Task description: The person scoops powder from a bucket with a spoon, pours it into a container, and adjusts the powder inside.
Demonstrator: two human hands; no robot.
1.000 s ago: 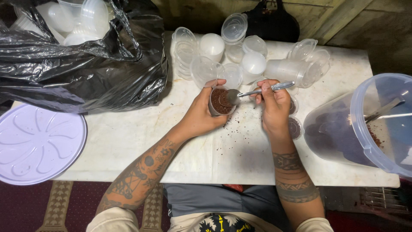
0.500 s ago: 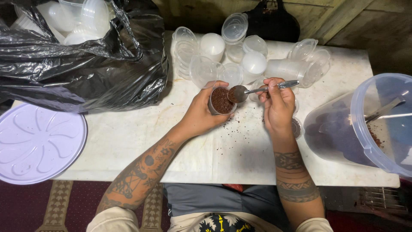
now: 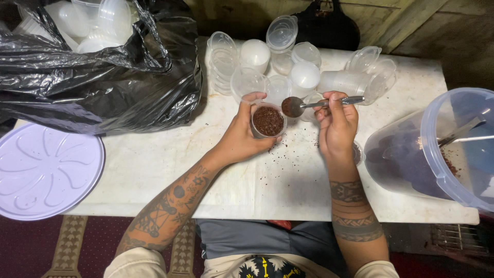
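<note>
My left hand (image 3: 242, 135) grips a small clear plastic cup (image 3: 268, 121) filled with a dark reddish-brown powder, held just above the white table (image 3: 154, 164). My right hand (image 3: 337, 123) holds a metal spoon (image 3: 319, 103) by its handle. The spoon's bowl sits level, just right of the cup's rim, with some powder in it. Specks of spilled powder lie on the table below the cup.
Several empty clear cups and lids (image 3: 303, 72) are piled at the table's far side. A black plastic bag (image 3: 103, 77) with more cups fills the left. A large clear tub (image 3: 442, 144) of dark powder lies tilted at the right. A lilac round lid (image 3: 43, 170) overhangs the left edge.
The spoon has drawn back a little to the right, off the cup's top, and levelled out. The cup now shows fuller with powder. My left hand has barely moved.
</note>
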